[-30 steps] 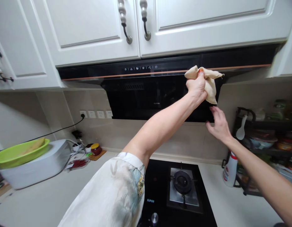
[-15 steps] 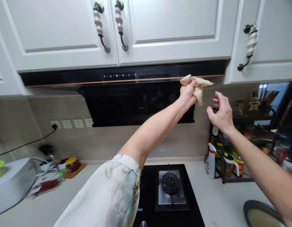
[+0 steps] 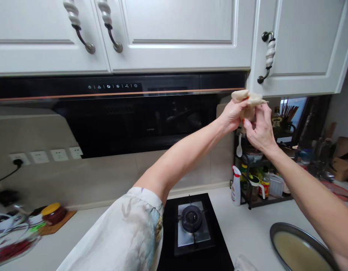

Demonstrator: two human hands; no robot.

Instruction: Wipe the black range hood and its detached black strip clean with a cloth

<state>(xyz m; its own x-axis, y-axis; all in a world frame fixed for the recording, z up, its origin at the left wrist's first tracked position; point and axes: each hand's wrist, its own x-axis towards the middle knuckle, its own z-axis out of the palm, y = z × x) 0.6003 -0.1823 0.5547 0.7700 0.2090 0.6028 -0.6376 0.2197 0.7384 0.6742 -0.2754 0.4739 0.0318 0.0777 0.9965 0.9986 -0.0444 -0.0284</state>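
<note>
While both hands meet at the far right end of the range hood (image 3: 120, 113), the cloth (image 3: 248, 98) sits bunched between them: left hand (image 3: 233, 114) clenched on its left part, right hand (image 3: 260, 131) pinching from below right, equally near.

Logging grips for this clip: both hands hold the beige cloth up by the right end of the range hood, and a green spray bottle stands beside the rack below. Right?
Not quite. The head view shows the spray bottle is white, not green. The left hand and right hand hold the beige cloth by the range hood, above the rack.
</note>
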